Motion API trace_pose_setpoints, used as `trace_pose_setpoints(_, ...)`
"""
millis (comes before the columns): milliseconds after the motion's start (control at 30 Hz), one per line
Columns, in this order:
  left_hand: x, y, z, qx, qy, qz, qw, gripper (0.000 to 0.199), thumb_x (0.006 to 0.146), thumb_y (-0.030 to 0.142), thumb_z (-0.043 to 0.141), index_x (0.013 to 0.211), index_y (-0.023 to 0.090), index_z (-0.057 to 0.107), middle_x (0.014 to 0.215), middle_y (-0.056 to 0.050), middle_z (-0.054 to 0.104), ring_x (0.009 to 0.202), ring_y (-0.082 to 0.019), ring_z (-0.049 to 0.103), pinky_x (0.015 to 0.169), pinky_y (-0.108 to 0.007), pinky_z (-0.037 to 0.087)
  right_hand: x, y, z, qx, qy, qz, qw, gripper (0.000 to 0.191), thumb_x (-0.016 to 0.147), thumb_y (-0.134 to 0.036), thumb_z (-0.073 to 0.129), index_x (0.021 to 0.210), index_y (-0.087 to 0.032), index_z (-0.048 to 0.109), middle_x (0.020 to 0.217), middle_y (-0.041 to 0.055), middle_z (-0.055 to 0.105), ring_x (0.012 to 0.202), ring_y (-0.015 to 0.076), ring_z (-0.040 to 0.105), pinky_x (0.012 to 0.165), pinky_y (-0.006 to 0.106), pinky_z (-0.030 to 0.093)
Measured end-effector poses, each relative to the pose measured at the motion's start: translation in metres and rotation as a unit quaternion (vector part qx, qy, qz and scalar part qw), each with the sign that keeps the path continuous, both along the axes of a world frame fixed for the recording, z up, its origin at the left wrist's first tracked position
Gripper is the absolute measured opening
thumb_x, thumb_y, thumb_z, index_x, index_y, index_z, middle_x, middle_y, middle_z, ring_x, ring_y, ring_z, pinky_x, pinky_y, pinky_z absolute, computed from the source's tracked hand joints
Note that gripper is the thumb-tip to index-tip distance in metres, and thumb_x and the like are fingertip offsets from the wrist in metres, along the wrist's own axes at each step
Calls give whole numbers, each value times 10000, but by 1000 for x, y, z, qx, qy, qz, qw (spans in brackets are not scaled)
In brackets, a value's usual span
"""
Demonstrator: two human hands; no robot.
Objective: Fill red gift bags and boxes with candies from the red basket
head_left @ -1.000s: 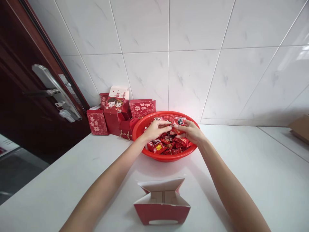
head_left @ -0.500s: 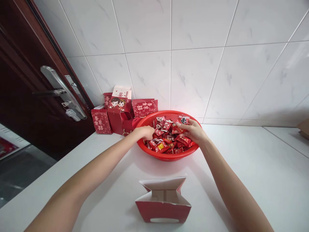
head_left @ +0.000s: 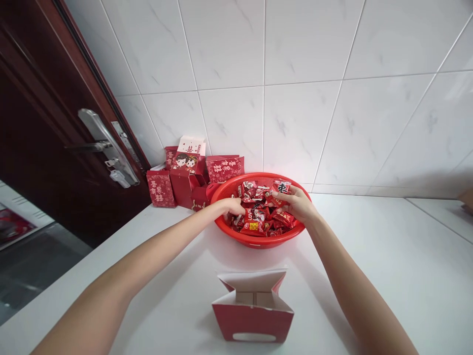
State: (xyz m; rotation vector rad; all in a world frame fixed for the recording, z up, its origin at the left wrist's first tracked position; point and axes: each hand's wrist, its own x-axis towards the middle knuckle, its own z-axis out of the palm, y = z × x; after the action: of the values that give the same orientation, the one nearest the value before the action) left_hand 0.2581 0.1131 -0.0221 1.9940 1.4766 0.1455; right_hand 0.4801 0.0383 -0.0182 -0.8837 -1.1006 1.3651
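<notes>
A red plastic basket (head_left: 254,242) full of red-wrapped candies (head_left: 254,222) stands against the tiled wall. My left hand (head_left: 233,206) reaches over its left side into the candies, fingers bent down and partly hidden among the wrappers. On the right side, my right hand (head_left: 293,201) has its thumb and fingers round a red packet (head_left: 281,187) with a dark character on it. Nearer to me, an open red paper box (head_left: 253,320) with a white inside stands upright; neither hand touches it.
Several red boxes and bags (head_left: 185,180) are grouped at the back left beside the basket. A dark door (head_left: 44,123) with a metal handle (head_left: 107,148) is at the left. A brown object (head_left: 467,197) shows at the right edge.
The view has shifted slightly. My left hand has moved a little among the candies, and the LOVE packet beside it has turned. My right hand still holds its packet.
</notes>
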Motion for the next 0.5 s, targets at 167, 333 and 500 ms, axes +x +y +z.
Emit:
trace_pose_setpoints(167,5,-13,1,19,-48,47,998,334,545,57,653,858,149,724,870,-78,774,839,-260,727,645,-259,553,-2,-2,3,5,-11,8,1000,329,628,-297,903,857,-169,706,870,63,762,664,192,734,452,225,548)
trace_pose_setpoints(333,18,-18,18,43,-144,54,987,310,599,13,618,862,135,726,870,-65,764,873,-216,718,735,-261,561,-6,-4,6,0,-2,-7,1000,352,611,-281,914,877,-180,708,837,50,759,650,194,726,444,232,547)
trace_pose_setpoints(500,42,-21,46,-49,-273,-71,958,317,619,66,608,885,167,749,793,-29,758,794,-211,726,706,-283,562,-6,-5,6,11,-5,5,1000,351,632,-315,910,897,-172,730,851,63,760,655,187,716,452,232,543)
